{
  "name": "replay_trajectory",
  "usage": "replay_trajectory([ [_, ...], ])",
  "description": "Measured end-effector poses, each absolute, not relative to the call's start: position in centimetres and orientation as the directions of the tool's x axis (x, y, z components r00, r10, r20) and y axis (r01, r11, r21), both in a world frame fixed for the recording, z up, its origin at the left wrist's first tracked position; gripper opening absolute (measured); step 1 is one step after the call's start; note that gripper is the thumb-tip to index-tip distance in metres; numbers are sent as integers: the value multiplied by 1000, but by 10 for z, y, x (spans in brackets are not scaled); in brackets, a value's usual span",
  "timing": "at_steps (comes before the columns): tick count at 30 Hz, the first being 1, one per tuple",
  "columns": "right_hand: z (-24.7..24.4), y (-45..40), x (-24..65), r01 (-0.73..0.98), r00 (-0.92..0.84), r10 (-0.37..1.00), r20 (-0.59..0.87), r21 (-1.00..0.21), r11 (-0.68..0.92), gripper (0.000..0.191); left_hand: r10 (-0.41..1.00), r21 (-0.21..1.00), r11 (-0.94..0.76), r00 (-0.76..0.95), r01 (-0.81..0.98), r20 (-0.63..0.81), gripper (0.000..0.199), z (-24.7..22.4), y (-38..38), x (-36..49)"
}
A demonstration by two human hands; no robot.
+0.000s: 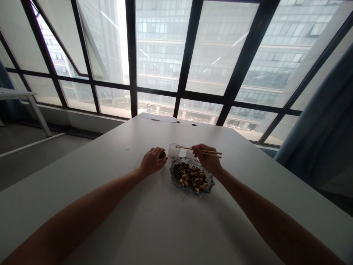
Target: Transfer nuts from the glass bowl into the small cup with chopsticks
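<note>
Chopsticks (216, 152) were pinched in the right hand (208, 161), tips near each other and pointing left; whether they gripped a piece, couldn't tell (too small at that range). Left hand (151, 162) was curled, thumb and fingers closed on a dark lump (161, 155), type unclear.

Rest of the layout, big to small:
- Window (162, 44) spanned the far side, curtain (311, 121) on the right.
- Table (124, 221) ran up toward the glass, paper (158, 118) lying at its far end.
- Bowl (211, 183), glass with a scalloped rim, stood upright on the table between the forearms.
- Near cup (173, 151), whitish, stood just beyond the bowl's left part, chopstick tips over or beside it. Second cup (189, 154) was to its right, partly hidden by bowl and hand.
- Nuts (193, 176) lay in the bowl: darker ones to the left and back, paler ones mostly to the front.

Status: nuts covered much of the bowl's bottom, dark and pale kinds sharing it, so I'd judge plenty was left there. Cup contents couldn't be read, so no count of pieces out of the bowl.
</note>
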State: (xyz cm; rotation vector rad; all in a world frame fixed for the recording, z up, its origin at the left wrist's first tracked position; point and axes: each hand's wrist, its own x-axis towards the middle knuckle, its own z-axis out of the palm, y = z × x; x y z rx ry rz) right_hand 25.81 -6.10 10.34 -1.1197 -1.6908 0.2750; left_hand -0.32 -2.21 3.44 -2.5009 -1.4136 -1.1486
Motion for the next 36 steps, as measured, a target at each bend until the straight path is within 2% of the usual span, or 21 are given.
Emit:
replay_trajectory([
  [6, 104, -58, 259, 521, 32, 791, 611, -686, 508, 52, 723, 300, -580, 309, 757, 619, 28, 35, -22, -2],
  [9, 112, -68, 267, 455, 112, 759, 642, -712, 535, 54, 721, 297, -581, 309, 758, 621, 29, 35, -22, -2],
  [12, 124, -83, 280, 396, 170, 784, 597, -770, 500, 61, 721, 298, -582, 311, 757, 619, 29, 35, -23, -3],
  [17, 129, -101, 293, 447, -30, 863, 504, -765, 463, 59, 727, 307, -577, 304, 757, 616, 28, 36, -23, -3],
  [23, 118, -104, 291, 498, -309, 873, 379, -717, 487, 54, 724, 294, -574, 305, 764, 619, 27, 35, -23, -4],
  [26, 122, -105, 297, 480, -285, 889, 357, -750, 455, 58, 723, 296, -576, 306, 762, 620, 27, 35, -22, -5],
  [31, 128, -107, 299, 430, -131, 892, 433, -786, 445, 61, 722, 310, -580, 300, 754, 623, 28, 35, -23, -5],
  [36, 124, -108, 290, 462, -231, 889, 396, -759, 458, 60, 726, 309, -575, 298, 758, 620, 28, 36, -23, -6],
])
